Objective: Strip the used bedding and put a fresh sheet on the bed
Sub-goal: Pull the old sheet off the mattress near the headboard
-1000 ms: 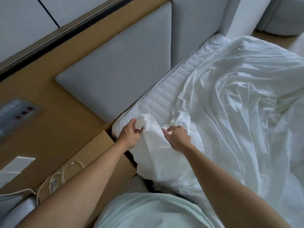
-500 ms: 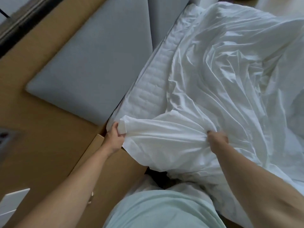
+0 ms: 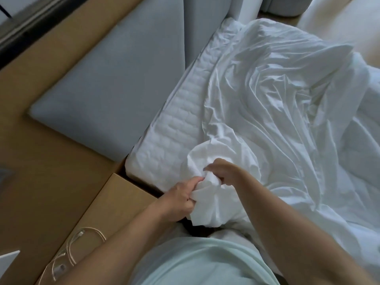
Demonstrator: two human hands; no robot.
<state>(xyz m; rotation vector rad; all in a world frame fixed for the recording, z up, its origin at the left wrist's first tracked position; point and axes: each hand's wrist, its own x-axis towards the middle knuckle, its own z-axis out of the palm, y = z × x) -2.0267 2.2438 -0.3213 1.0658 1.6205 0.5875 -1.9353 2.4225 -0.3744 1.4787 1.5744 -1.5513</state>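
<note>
A crumpled white sheet (image 3: 273, 112) lies loose over most of the bed. Along the head end the quilted white mattress (image 3: 174, 128) is bare. At the bed's near corner a bunch of the sheet is gathered between both hands. My left hand (image 3: 181, 199) grips the bunched sheet edge from the left. My right hand (image 3: 224, 171) pinches the same bunch from above, close to the left hand. A fold of the sheet hangs down below the hands, in front of my body.
Grey padded headboard panels (image 3: 115, 83) stand behind the mattress. A tan wooden ledge (image 3: 115, 204) runs beside the bed at the left, with a coiled pale cable (image 3: 82, 245) on it. A dark gap lies between ledge and mattress corner.
My hands were spread apart with the sheet edge stretched between them; now they have come together at the mattress corner, bunching the sheet. The camera view shifted back a little.
</note>
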